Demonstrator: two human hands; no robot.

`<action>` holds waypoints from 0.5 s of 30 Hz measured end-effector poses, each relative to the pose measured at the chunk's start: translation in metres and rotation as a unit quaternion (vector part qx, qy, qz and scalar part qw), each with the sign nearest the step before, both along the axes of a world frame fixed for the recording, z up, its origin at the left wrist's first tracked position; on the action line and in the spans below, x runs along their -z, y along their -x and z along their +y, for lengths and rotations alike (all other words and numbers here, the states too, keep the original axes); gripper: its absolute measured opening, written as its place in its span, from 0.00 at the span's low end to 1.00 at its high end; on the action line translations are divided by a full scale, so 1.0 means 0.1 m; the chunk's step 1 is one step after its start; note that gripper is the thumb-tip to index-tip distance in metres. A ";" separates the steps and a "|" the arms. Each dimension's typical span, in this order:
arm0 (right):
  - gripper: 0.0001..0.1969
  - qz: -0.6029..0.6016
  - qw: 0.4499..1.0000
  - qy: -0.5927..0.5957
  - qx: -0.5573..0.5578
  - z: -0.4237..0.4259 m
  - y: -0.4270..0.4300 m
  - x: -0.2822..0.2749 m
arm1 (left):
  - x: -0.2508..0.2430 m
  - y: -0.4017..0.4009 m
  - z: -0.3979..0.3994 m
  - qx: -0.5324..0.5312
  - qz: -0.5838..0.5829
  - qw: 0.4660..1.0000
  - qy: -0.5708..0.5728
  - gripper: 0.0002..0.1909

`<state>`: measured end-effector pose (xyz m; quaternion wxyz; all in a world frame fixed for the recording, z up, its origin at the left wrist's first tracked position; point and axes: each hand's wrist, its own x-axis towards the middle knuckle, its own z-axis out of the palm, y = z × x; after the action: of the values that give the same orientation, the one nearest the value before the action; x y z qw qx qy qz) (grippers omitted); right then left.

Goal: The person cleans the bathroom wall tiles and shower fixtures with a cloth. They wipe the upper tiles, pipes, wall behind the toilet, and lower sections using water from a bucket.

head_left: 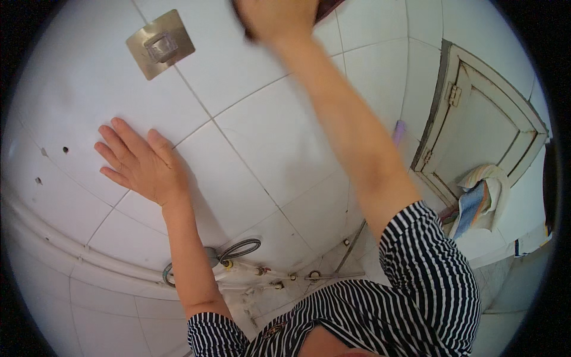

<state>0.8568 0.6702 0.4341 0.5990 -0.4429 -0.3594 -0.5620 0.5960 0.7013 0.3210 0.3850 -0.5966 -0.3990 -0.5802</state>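
My left hand (145, 165) lies flat with its fingers apart on the white wall tiles (258, 134), below a square metal adhesive plate (183, 40) with a raised clear block at its middle. At the top edge of the view is my right hand (279, 20), blurred and partly cut off, bent around a dark red thing (328, 9) that shows on both sides of it. What this thing is cannot be told. The forearm reaches up across the tiles.
Pipes with valves and a braided hose (241, 249) run low along the wall. Drilled holes mark the tiles at the left. At the right are a framed cabinet door (482, 120) with rusty hinges, hanging cloths (475, 201) and a purple thing (399, 131).
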 end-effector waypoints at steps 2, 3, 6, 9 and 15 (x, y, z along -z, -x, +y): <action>0.28 -0.100 0.990 0.061 -0.073 -0.10 0.33 0.52 | -0.03 -0.01 -0.04 0.006 -0.002 1.000 -0.004 0.30; 0.31 -0.092 0.984 0.122 -0.088 -0.16 0.52 0.89 | -0.02 0.02 -0.04 0.001 -0.002 1.000 -0.008 0.30; 0.33 -0.127 0.937 0.295 -0.141 -0.32 0.67 1.97 | -0.01 0.06 -0.03 -0.004 -0.002 1.000 -0.011 0.30; 0.29 -0.206 0.874 0.415 -0.148 -0.41 0.41 3.31 | -0.01 -0.03 -0.02 0.007 -0.004 1.000 -0.013 0.30; 0.27 -0.270 0.837 0.435 -0.194 -0.50 0.05 4.19 | 0.00 0.00 0.06 -0.009 0.004 1.000 -0.003 0.30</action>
<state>0.8516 0.6198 0.0154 0.3204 -0.4100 -0.7930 -0.3169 0.5956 0.7072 0.3213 0.3935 -0.5939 -0.4014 -0.5756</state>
